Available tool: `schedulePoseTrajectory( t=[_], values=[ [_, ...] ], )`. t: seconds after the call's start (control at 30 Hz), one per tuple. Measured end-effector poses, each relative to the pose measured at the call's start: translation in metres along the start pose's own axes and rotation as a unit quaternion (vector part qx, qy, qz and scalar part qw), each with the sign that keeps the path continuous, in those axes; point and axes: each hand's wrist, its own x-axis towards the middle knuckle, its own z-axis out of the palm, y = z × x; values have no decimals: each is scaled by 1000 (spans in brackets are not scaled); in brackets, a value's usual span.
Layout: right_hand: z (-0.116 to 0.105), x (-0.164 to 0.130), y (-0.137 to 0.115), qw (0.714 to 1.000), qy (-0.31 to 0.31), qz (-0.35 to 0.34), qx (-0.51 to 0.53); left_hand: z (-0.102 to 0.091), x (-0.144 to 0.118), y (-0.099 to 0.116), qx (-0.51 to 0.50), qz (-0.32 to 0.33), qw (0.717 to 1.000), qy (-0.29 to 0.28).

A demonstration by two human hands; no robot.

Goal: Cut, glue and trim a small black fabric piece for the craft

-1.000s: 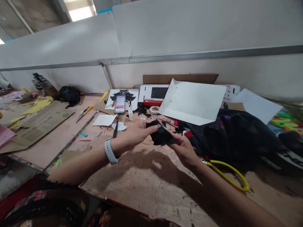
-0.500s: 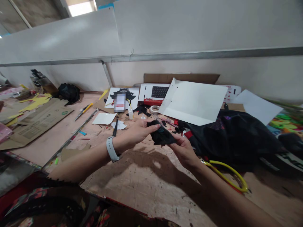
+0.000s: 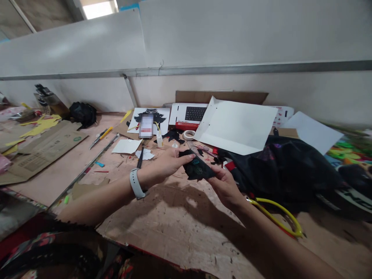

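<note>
Holding a small black scrap of fabric (image 3: 197,169) above the scuffed brown worktop (image 3: 180,224), I pinch its near edge in my left hand (image 3: 167,164), fingers closed on it, while my right hand (image 3: 225,186) grips its far corner from below.

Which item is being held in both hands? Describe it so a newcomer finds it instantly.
Start at the big white sheet leaning at the back of the workbench. Just below it, the left hand and right hand pinch a small black cut-out piece, the only scrap lifted off the bench.
</note>
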Motion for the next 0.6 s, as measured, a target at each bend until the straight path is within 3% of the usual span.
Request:
schedulePoseTrajectory(
  t=[0.37, 0.6],
  values=[
    [5, 0, -5, 1000, 11, 19, 5, -4, 1, -4, 20, 24, 999, -11],
    [9, 0, -11, 998, 46, 39, 0, -8, 4, -9, 10, 0, 1000, 11]
  ],
)
